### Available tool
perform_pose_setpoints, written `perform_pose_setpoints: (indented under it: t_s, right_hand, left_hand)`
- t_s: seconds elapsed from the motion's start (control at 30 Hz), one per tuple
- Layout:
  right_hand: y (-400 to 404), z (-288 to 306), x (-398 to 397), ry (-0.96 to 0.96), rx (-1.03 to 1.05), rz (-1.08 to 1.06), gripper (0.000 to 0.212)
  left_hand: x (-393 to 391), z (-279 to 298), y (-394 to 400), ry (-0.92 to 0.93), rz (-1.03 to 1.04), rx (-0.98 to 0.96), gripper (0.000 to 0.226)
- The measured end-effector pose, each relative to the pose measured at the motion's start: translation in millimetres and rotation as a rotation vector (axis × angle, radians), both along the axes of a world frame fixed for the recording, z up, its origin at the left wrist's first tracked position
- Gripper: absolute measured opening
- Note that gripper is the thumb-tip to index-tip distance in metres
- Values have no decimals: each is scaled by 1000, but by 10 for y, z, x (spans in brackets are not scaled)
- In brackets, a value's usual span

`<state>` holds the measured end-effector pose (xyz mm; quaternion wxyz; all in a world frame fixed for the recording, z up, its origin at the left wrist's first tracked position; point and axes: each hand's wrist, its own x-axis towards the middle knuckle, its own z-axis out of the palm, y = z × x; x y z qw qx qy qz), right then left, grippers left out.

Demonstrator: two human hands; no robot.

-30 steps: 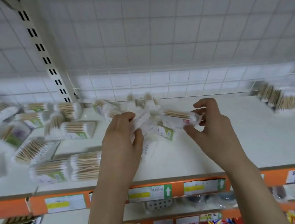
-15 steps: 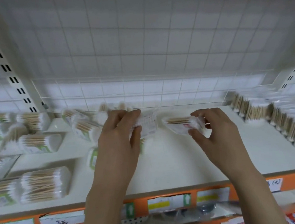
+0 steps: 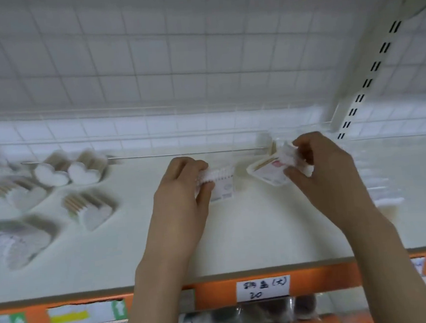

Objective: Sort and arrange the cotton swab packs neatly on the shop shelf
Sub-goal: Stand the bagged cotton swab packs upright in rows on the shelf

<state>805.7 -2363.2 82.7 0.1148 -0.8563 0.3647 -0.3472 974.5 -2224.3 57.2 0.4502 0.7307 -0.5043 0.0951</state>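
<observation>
The loose packs [image 3: 54, 190] slid to the frame's left; left hand [image 3: 182, 200] grips a small pack [image 3: 220, 186], right hand [image 3: 329, 174] pinches what looks like another pack [image 3: 267, 173].

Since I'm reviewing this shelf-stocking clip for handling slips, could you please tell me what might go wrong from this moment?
1. The right hand pinches its tilted cotton swab pack by one end only, so it could slip or spill onto the shelf.
2. The left hand grips another pack; with both hands full, neither can catch a drop.
3. The loose packs on the left lie jumbled, so a passing arm could knock them.
</observation>
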Motion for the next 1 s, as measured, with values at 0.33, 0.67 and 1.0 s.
perform_pose_setpoints:
  t_s: [0.33,0.67,1.0]
  right_hand:
    - [-873,82,-288,391,-134,78,20]
    - [-1038,-171,-120,493,-117,160,35]
    - [-1087,-178,-231,478,-117,151,48]
  left_hand:
    - [-428,-66,-410,-24,44,64,28]
    - [-598,-148,-546,-112,96,178,29]
    - [-822,-231,-770,-175,32,226,27]
